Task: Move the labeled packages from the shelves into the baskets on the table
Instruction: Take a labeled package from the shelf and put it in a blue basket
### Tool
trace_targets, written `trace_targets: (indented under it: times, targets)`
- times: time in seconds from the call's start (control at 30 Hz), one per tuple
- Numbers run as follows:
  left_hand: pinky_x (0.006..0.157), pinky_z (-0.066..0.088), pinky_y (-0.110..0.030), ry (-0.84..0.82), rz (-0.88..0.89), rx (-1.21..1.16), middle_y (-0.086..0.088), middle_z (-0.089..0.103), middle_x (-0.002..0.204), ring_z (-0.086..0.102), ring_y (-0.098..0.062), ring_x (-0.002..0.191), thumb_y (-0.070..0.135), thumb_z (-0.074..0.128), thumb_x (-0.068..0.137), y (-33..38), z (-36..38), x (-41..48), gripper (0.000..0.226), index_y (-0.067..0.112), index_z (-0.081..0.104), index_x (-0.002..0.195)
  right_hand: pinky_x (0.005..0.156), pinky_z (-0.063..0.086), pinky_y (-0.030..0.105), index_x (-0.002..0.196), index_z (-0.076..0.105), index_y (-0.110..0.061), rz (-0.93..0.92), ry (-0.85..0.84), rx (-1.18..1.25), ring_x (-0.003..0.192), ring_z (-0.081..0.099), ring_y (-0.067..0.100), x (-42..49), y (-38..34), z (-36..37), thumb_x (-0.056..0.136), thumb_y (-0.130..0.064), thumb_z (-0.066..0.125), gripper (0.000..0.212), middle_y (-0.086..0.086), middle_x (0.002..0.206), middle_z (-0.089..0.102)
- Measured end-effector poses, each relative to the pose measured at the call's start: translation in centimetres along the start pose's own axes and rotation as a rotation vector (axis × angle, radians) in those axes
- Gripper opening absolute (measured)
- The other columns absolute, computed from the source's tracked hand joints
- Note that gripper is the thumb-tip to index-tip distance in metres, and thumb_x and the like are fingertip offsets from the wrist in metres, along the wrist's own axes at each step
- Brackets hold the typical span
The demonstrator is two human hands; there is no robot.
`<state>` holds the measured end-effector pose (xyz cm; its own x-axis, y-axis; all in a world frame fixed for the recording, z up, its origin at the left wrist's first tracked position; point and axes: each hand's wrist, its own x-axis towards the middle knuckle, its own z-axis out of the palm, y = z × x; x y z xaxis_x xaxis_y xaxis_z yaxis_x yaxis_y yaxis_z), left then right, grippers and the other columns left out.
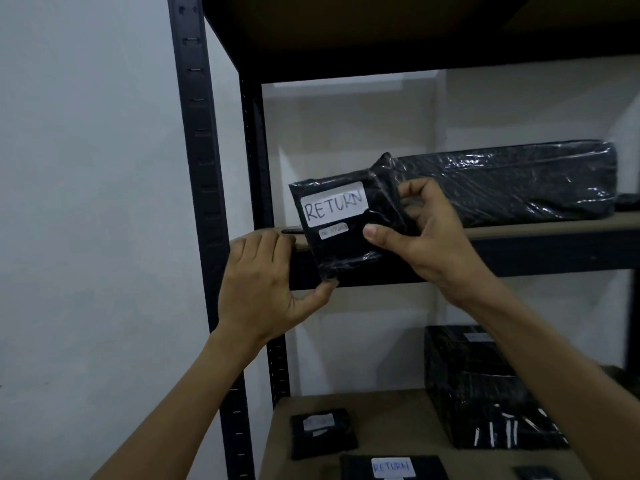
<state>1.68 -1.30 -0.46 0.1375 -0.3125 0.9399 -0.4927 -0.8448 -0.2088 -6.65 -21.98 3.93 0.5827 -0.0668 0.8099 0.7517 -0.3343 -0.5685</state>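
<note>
At centre frame, package (341,233): labelled RETURN.
Left hand (263,282): fingers grip its lower corner.
Right hand (427,237): fingers pinch its right side.

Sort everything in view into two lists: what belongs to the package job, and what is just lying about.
Belongs to the job:
- RETURN package, held by the left hand and the right hand
- second RETURN package and small labelled package, on the lower shelf
- shelf rack

Just there:
- long wrapped bundle, no label showing
- large black box, label unclear
- wall
</note>
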Motion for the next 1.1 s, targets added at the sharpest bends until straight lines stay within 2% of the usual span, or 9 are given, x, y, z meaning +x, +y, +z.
trace_targets:
  times: [0.13,0.2,0.3,0.37,0.43,0.5,0.67,0.8,1.1]
  targets:
    - [0.089,0.036,-0.037,0.016,-0.003,-0.045,-0.01,0.059,0.104,0.051,-0.026,0.095,0.07,0.046,0.083,0.2,-0.1,-0.4,0.069,0.006,0.059,0.107,0.077,0.057,0.034,0.104,0.043,-0.022,-0.062,0.098,0.013,0.096,0.066,0.022,-1.8,-0.6,0.2,0.072,-0.018,0.076,0.046,0.014,0.109,0.063]
    - [0.1,0.031,-0.041,0.044,-0.025,-0.07,-0.013,0.056,0.115,0.05,-0.03,0.107,0.069,0.05,0.08,0.9,0.2,-1.0,0.077,0.003,0.056,0.12,0.079,0.056,0.034,0.103,0.042,-0.025,-0.082,0.138,-0.019,0.098,0.065,0.022,-3.1,-0.7,0.0,0.071,-0.02,0.075,0.046,0.013,0.111,0.06]
    - [0.117,0.01,-0.051,0.026,-0.072,-0.103,-0.022,0.031,0.149,0.023,-0.036,0.141,0.07,0.049,0.079,3.1,0.7,-2.6,0.1,-0.004,0.031,0.143,0.075,0.057,0.03,0.101,0.041,-0.025,-0.031,0.148,0.012,0.095,0.066,0.022,-5.6,-0.9,-0.5,0.071,-0.018,0.073,0.045,0.018,0.107,0.062]
    - [0.118,0.004,-0.053,-0.009,-0.093,-0.15,-0.024,0.012,0.155,0.007,-0.037,0.146,0.067,0.051,0.081,4.9,0.7,-4.2,0.102,-0.004,0.019,0.147,0.074,0.057,0.028,0.101,0.042,-0.023,0.018,0.137,0.024,0.093,0.066,0.022,-7.5,-1.0,-1.3,0.073,-0.013,0.074,0.044,0.02,0.106,0.062]
    - [0.118,0.003,-0.053,-0.054,-0.098,-0.179,-0.024,0.007,0.156,0.003,-0.036,0.146,0.059,0.055,0.082,6.6,0.7,-6.1,0.097,-0.001,0.016,0.149,0.072,0.056,0.028,0.102,0.042,-0.022,0.07,0.129,0.024,0.091,0.067,0.02,-9.5,-1.2,-2.4,0.076,-0.007,0.075,0.045,0.016,0.103,0.064]
    - [0.117,0.008,-0.054,-0.12,-0.086,-0.22,-0.022,0.01,0.156,0.006,-0.035,0.146,0.05,0.053,0.084,8.6,0.6,-8.3,0.088,0.002,0.017,0.149,0.074,0.057,0.034,0.102,0.043,-0.022,0.122,0.127,0.01,0.09,0.067,0.023,-11.9,-1.5,-4.0,0.077,-0.006,0.074,0.043,0.015,0.1,0.066]
    - [0.108,0.034,-0.051,-0.359,-0.145,-0.45,-0.017,0.042,0.141,0.039,-0.033,0.13,0.049,0.045,0.085,15.5,-0.7,-14.5,0.067,0.009,0.037,0.137,0.081,0.055,0.052,0.103,0.044,-0.028,0.27,0.175,0.018,0.093,0.067,0.03,-20.0,-3.2,-8.7,0.071,-0.023,0.077,0.046,0.016,0.102,0.068]
    - [0.103,0.041,-0.045,-0.537,-0.228,-0.583,-0.012,0.047,0.136,0.045,-0.029,0.125,0.055,0.045,0.081,23.5,-2.6,-18.5,0.068,0.01,0.044,0.132,0.083,0.055,0.049,0.101,0.045,-0.022,0.364,0.298,0.017,0.093,0.068,0.027,-28.3,-5.3,-13.7,0.072,-0.016,0.079,0.045,0.014,0.101,0.069]
    - [0.11,0.033,-0.042,-0.687,-0.052,-0.807,-0.005,0.036,0.148,0.033,-0.023,0.137,0.039,0.066,0.081,43.6,-8.0,-20.0,0.072,0.015,0.036,0.141,0.077,0.058,0.039,0.104,0.045,-0.014,0.537,0.53,-0.037,0.097,0.068,0.025,-43.1,-11.9,-26.5,0.079,0.002,0.069,0.039,0.014,0.105,0.067]
